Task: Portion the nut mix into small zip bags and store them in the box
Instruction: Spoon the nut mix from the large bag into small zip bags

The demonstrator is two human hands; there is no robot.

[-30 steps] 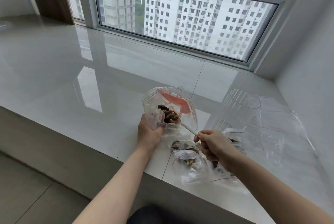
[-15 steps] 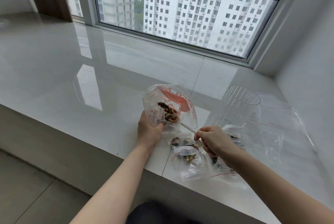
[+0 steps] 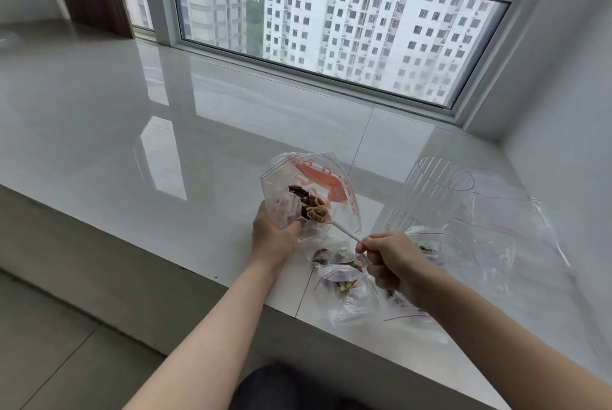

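Your left hand (image 3: 275, 237) grips the big bag (image 3: 309, 194) of nut mix (image 3: 306, 199) by its lower side, fingers curled into the plastic, and holds it tipped up off the sill (image 3: 132, 144). That grip is your 1st risk: the bag is soft, so if you squeeze or let it sag, the mouth can fold over the spoon and knock the load off. The spoon (image 3: 331, 222) sits inside the bag with a heap of nuts on its bowl, and the heap looks full enough that a quick pull or a brush against the bag's edge could scatter pieces onto the glossy stone. Your right hand (image 3: 394, 260) pinches the end of the handle, far from the bowl, which gives you little control over tilt. Below it, about 3 small bags (image 3: 344, 287) with nuts in them lie flat and close together; I cannot tell which are sealed, so an open one may spill if nudged. Further right, the clear box (image 3: 433, 197) stands near a pile of spare bags (image 3: 503, 237), which look light and could slide off when your arm sweeps past.
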